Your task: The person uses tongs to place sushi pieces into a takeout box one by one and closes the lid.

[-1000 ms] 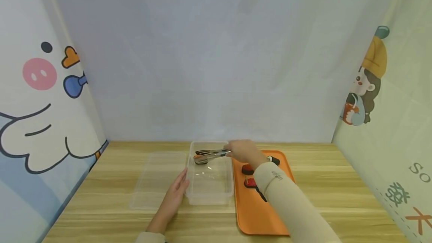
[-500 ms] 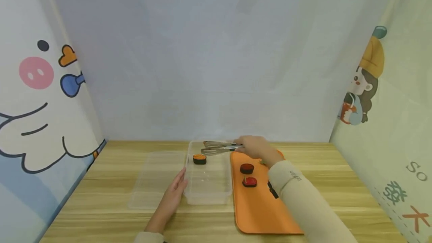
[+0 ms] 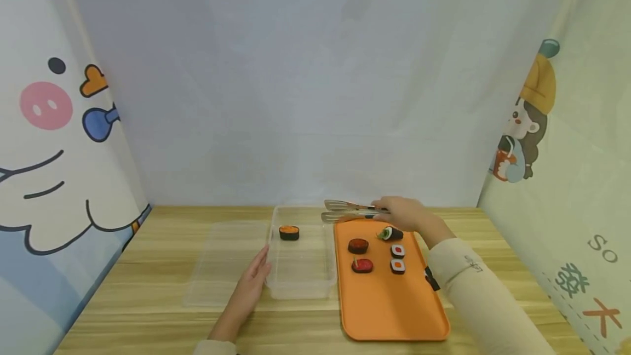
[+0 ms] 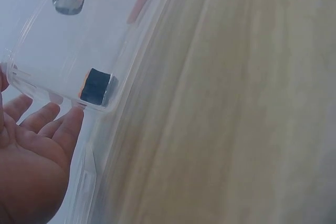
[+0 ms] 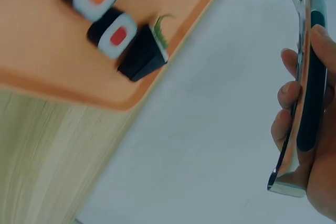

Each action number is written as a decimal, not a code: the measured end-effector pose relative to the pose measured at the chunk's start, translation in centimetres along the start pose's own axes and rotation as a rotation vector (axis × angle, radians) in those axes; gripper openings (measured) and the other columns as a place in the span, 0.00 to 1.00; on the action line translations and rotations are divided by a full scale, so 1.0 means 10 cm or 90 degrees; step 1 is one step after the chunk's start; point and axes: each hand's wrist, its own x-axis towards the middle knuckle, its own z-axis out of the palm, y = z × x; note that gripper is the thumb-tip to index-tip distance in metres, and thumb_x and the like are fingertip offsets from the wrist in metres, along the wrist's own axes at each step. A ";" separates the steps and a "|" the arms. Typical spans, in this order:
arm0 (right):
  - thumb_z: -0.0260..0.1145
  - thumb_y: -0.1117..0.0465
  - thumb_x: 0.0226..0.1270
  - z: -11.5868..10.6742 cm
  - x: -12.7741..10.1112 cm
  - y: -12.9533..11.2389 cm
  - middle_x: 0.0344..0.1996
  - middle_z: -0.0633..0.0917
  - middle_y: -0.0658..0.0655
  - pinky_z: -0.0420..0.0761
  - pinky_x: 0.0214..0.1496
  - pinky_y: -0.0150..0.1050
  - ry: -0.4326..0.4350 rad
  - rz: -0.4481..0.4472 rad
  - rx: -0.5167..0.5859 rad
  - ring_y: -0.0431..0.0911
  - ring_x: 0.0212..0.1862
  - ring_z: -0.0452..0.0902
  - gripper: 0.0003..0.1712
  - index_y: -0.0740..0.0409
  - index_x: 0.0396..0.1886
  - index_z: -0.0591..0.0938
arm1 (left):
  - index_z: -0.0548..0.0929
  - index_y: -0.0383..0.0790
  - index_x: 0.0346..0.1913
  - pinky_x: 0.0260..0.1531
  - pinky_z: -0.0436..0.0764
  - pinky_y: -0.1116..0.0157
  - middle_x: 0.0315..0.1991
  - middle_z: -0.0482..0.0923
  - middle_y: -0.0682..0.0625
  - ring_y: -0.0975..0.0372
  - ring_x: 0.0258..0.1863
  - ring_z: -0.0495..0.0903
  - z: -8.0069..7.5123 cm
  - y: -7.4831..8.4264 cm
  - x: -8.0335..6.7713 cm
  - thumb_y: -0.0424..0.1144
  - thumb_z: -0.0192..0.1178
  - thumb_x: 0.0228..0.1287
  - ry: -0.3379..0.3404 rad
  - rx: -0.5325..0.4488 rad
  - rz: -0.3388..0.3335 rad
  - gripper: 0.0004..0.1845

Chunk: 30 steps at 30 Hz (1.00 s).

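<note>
From the head view, small lettering on the right sleeve [image 3: 472, 263] is too tiny to read; the right hand [image 3: 401, 213] grips metal tongs [image 3: 345, 211] above the orange tray [image 3: 394, 311], which holds five sushi pieces, while the left hand [image 3: 252, 281] rests flat-fingered against the clear box [image 3: 302, 284] holding one orange-topped sushi [image 3: 288, 232]. The left wrist view shows that sushi [image 4: 96, 86] inside the box wall just past the straight fingertips [image 4: 73, 119]. In the right wrist view, fingers [image 5: 291, 95] curl round the tongs [image 5: 304, 77], with three rolls on the tray [image 5: 42, 72] off to their side.
</note>
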 end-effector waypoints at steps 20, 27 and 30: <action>0.62 0.57 0.72 0.24 -0.48 0.57 0.47 0.81 0.61 0.80 0.47 0.53 -0.030 -0.057 0.065 0.55 0.47 0.79 0.20 0.67 0.55 0.80 | 0.55 0.39 0.76 0.69 0.51 0.47 0.74 0.53 0.38 0.43 0.71 0.53 -0.01 -0.03 0.02 0.41 0.43 0.80 0.004 0.010 -0.004 0.28; 0.62 0.56 0.72 0.40 -0.45 0.61 0.53 0.80 0.65 0.78 0.52 0.56 -0.033 -0.033 0.078 0.60 0.53 0.77 0.22 0.67 0.57 0.79 | 0.55 0.40 0.76 0.69 0.50 0.47 0.74 0.52 0.39 0.44 0.72 0.52 -0.01 -0.02 0.01 0.42 0.44 0.79 0.004 0.002 -0.007 0.28; 0.62 0.57 0.72 0.45 -0.44 0.63 0.52 0.81 0.63 0.78 0.51 0.56 -0.028 -0.028 0.074 0.59 0.52 0.78 0.20 0.66 0.56 0.81 | 0.55 0.40 0.76 0.69 0.50 0.48 0.74 0.52 0.39 0.45 0.72 0.52 -0.01 -0.01 0.01 0.42 0.44 0.80 0.001 -0.001 -0.005 0.28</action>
